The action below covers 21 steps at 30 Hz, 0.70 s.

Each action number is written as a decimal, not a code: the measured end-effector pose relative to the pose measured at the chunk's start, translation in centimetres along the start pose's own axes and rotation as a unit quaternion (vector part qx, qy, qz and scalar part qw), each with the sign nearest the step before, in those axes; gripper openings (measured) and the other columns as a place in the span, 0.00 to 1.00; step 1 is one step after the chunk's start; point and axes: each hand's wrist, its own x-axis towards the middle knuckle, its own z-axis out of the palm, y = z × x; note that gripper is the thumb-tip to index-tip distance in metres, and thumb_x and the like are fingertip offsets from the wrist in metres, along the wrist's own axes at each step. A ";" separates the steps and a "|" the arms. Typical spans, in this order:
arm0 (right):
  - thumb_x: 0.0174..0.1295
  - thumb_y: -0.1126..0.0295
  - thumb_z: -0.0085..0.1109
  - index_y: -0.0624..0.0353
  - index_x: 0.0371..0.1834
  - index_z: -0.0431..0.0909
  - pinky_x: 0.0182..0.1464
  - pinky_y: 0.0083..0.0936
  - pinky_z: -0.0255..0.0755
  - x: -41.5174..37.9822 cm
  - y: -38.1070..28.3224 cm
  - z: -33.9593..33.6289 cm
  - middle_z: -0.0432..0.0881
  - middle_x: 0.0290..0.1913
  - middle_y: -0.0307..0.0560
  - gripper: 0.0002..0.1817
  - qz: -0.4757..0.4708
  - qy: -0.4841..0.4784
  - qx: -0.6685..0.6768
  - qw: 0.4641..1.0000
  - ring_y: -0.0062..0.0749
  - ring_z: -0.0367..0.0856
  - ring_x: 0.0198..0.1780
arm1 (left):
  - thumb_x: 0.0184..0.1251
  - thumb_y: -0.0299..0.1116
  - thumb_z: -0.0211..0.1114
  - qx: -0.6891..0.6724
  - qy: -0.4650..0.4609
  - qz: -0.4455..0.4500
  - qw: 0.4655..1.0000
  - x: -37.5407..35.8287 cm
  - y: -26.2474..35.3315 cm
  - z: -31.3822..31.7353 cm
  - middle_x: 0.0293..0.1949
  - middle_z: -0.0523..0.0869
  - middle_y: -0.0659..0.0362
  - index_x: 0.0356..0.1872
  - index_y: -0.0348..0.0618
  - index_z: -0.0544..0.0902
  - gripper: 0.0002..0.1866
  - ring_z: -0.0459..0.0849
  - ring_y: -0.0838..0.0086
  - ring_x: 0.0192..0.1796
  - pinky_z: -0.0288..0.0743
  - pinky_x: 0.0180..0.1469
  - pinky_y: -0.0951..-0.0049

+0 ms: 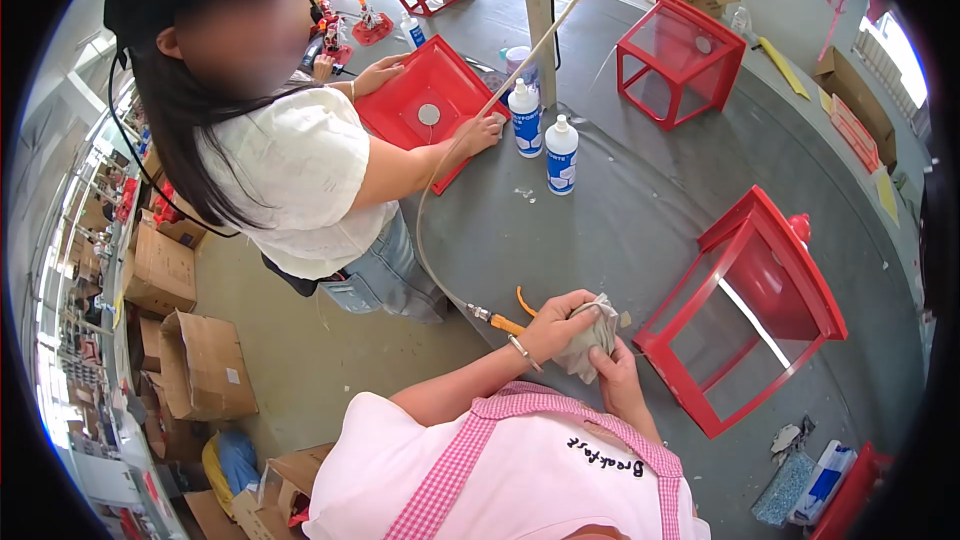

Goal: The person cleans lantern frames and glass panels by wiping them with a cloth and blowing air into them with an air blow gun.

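Both of my hands grip a crumpled pale grey cloth (588, 342) in front of my chest. My left hand (556, 324) is closed on its upper left side, thumb on top. From below, my right hand (620, 376) pinches its lower right part. Just left of my left hand, an orange-handled air gun (506, 324) is joined to a clear hose (424, 240); its far end is partly hidden by my hand. A red lantern frame with clear panes (745, 315) lies tilted on the grey table, right of my hands.
A co-worker (290, 170) at left handles a red tray-like part (430, 95). Two white spray bottles with blue labels (562, 162) (526, 125) stand mid-table by a post (540, 30). Another red lantern (680, 65) sits farther back. Cardboard boxes (205, 365) stand on the floor.
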 end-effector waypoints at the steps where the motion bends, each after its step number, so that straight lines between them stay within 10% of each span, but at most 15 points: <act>1: 0.64 0.71 0.64 0.63 0.60 0.73 0.58 0.24 0.71 0.0 0.1 0.0 0.83 0.50 0.42 0.22 0.006 -0.007 -0.008 1.000 0.25 0.80 0.52 | 0.75 0.35 0.60 -0.004 -0.011 -0.009 1.000 0.0 -0.1 -0.1 0.39 0.83 0.67 0.48 0.40 0.82 0.10 0.78 0.86 0.43 0.73 0.46 0.81; 21: 0.66 0.73 0.62 0.62 0.52 0.77 0.46 0.16 0.72 -0.5 -2.3 1.9 0.83 0.44 0.37 0.13 -0.087 0.040 -0.100 0.990 0.18 0.78 0.43 | 0.64 0.31 0.70 -0.064 -0.091 -0.201 0.973 -0.8 -0.5 -2.8 0.49 0.86 0.60 0.57 0.36 0.79 0.21 0.83 0.78 0.51 0.75 0.56 0.75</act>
